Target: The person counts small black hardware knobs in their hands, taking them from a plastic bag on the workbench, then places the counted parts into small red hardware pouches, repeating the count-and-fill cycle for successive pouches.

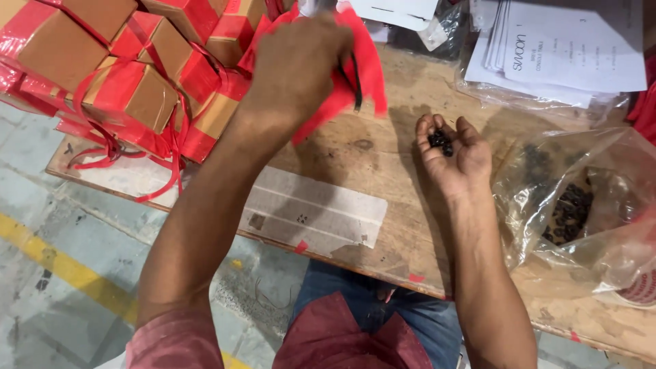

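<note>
From the head camera I look down on a worn wooden table (383,205) set over a grey concrete floor with a yellow line. My left hand (297,65) is raised near the top of the view, its back toward me, fingers closed around a crumpled red plastic piece (362,82) and a thin dark rod (357,85) that points downward from the grip. My right hand (454,154) rests palm up on the table, fingers curled loosely and open, cupping a few small black beads (441,141) in the hollow of the palm. Just right of that hand lies a clear plastic bag (574,205) with many more of the same black pieces inside. At top left sits a pile of brown cardboard boxes (137,75) wrapped in red tape. At top right is a stack of white printed sheets (560,55) in a clear sleeve. A pale rectangular sticker patch (314,208) marks the table's near edge.
</note>
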